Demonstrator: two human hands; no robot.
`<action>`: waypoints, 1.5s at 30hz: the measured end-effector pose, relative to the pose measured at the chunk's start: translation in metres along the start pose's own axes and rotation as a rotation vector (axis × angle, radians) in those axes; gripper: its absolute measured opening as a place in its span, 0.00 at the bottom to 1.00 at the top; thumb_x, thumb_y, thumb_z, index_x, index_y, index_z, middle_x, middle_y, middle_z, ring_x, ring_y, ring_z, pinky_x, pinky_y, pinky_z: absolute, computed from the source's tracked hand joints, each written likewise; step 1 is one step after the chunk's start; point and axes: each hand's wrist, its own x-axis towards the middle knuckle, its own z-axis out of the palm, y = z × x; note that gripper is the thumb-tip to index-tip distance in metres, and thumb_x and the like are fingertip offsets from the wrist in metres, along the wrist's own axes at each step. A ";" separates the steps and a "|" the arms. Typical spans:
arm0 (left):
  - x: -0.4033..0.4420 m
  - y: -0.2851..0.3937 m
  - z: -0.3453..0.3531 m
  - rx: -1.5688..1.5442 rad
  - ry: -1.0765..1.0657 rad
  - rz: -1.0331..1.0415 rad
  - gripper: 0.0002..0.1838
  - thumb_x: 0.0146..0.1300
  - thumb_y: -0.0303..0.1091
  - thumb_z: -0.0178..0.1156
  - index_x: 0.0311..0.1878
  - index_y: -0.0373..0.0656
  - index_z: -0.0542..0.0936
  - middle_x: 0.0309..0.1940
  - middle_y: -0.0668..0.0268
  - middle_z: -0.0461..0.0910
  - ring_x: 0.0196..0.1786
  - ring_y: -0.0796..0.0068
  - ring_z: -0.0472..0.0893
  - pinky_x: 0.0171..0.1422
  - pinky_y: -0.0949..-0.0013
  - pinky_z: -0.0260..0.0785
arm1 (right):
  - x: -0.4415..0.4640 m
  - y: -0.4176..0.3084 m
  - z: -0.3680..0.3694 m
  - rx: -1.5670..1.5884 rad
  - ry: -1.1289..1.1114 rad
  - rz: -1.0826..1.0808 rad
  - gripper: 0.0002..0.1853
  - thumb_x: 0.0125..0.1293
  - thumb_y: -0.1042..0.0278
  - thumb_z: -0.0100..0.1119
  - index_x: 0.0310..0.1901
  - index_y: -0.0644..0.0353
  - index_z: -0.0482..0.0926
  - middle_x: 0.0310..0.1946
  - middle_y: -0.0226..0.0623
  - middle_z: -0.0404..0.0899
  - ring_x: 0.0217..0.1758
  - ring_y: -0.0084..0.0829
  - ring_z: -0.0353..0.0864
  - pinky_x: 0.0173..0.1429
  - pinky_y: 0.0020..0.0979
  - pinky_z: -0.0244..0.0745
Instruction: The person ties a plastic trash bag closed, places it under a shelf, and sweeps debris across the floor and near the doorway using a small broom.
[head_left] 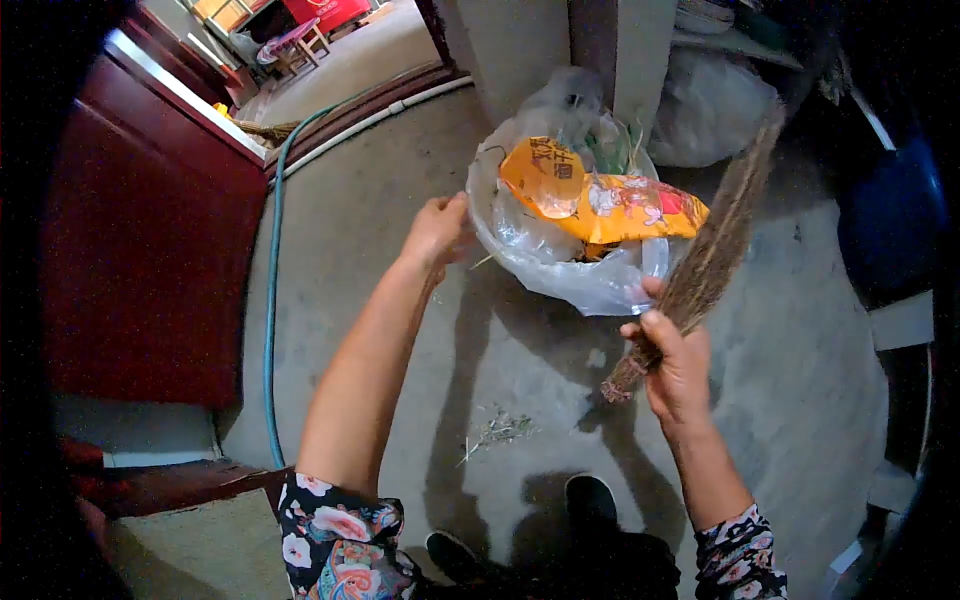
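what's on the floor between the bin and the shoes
A small scatter of scraps lies between the bin and the shoes, seen in the head view.

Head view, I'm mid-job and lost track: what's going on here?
A person holds a broom in the right hand, beside the near edge of a plastic-lined bin. The left hand is at the bin's left side; whether it touches is unclear. Orange packaging lies in the bin, and scraps lie on the floor.

Chinese characters (557, 160) on orange wrapper (612, 208)
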 end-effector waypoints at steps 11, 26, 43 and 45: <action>-0.029 -0.045 0.019 -0.225 -0.167 -0.154 0.22 0.60 0.35 0.60 0.51 0.32 0.65 0.24 0.68 0.72 0.20 0.86 0.69 0.25 0.74 0.78 | 0.029 -0.042 0.025 0.016 -0.137 -0.290 0.18 0.59 0.71 0.58 0.51 0.61 0.73 0.41 0.35 0.78 0.31 0.24 0.79 0.36 0.26 0.80; -0.067 0.034 0.064 0.810 0.072 1.613 0.21 0.58 0.29 0.55 0.56 0.56 0.75 0.52 0.63 0.73 0.47 0.60 0.76 0.45 0.63 0.73 | 0.052 -0.056 -0.003 0.002 -0.161 -0.351 0.20 0.58 0.73 0.56 0.54 0.62 0.72 0.47 0.36 0.77 0.49 0.31 0.77 0.56 0.33 0.72; -0.049 -0.028 0.129 1.366 -0.527 0.836 0.21 0.65 0.43 0.42 0.43 0.40 0.80 0.46 0.51 0.79 0.46 0.53 0.80 0.53 0.49 0.68 | 0.055 -0.062 0.012 -0.105 -0.178 -0.365 0.19 0.60 0.70 0.54 0.55 0.61 0.72 0.43 0.31 0.77 0.42 0.24 0.78 0.48 0.27 0.74; -0.049 -0.034 0.126 1.415 -0.476 0.858 0.20 0.65 0.43 0.42 0.40 0.40 0.81 0.44 0.51 0.79 0.45 0.53 0.80 0.52 0.49 0.68 | 0.061 -0.060 0.001 -0.109 -0.184 -0.378 0.19 0.60 0.71 0.54 0.54 0.61 0.72 0.43 0.31 0.77 0.42 0.24 0.77 0.49 0.27 0.74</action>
